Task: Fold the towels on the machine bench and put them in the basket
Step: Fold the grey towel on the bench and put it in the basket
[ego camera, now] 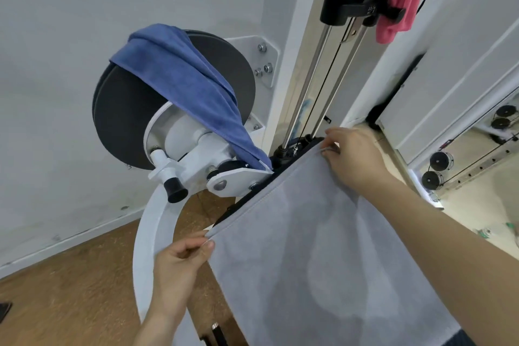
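Observation:
A light grey towel hangs spread out in front of me, its top edge stretched taut between my hands. My left hand pinches the near corner at lower centre. My right hand pinches the far corner, close to the machine's guide rods. A blue towel is draped over the black round disc of the machine at upper left. A pink towel hangs from the machine at the top right. The bench and the basket are hidden or out of view.
The white exercise machine stands against a white wall, with a black knob, a curved white arm and chrome guide rods. A mirror at right reflects pulleys. Wooden floor lies at lower left.

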Demonstrator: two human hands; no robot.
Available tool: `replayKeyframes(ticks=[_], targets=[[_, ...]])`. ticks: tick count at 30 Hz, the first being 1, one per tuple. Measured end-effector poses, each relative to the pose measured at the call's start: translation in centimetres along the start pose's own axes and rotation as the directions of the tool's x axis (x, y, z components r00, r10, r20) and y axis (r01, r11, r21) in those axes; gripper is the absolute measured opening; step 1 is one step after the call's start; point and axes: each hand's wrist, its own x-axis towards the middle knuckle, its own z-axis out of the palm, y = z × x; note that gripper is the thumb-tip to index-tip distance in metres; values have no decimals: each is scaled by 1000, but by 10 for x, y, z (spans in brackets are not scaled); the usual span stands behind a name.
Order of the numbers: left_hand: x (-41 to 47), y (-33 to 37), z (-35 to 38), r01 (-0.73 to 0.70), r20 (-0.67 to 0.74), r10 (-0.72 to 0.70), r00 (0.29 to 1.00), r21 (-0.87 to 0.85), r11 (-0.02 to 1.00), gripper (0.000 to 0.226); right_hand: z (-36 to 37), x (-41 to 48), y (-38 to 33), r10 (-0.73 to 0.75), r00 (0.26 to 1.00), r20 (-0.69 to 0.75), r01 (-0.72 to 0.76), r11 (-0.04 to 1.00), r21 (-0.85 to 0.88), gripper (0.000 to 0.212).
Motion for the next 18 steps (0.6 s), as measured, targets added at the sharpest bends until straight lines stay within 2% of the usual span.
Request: replayKeyframes(ticks=[6, 10, 14, 18], targets=[[2, 3, 3, -70, 39, 66, 997, 109, 992, 8, 0, 6, -1, 4, 1000, 27, -4, 1000, -1, 18], [-3, 11, 1, -71, 26, 68, 997, 107, 992, 10, -15, -2, -6, 42, 999, 24, -43, 998, 44, 14], [-11, 29, -9, -99, -28, 99, 995, -11, 995, 9, -48, -21, -11, 143, 989, -49, -130, 970, 204, 13], [-24, 53, -24, -164, -15, 164, 986, -62, 984, 17, -89, -56, -21, 212, 974, -75, -153, 871, 467, 27]])
